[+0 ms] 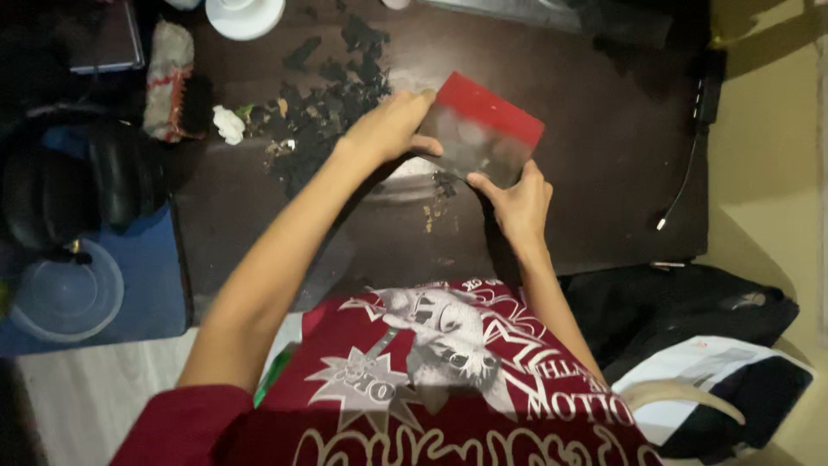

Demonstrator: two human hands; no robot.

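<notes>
- We are gripping a red-edged flat card (481, 129) with our left hand (390, 128) and right hand (517, 203), fingers closed on its edges.
- We are holding it above the dark desk (595, 155), beside black scraps (332, 91).

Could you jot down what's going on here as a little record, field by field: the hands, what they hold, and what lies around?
Left hand: grips the upper left edge of the red-edged flat card
Right hand: holds the card's lower right corner
Card: tilted, above the dark table
Near the left hand: dark scraps in a heap
Further left: crumpled white paper, rolled cloth
Top edge: white round dish
Right edge: cable
</notes>
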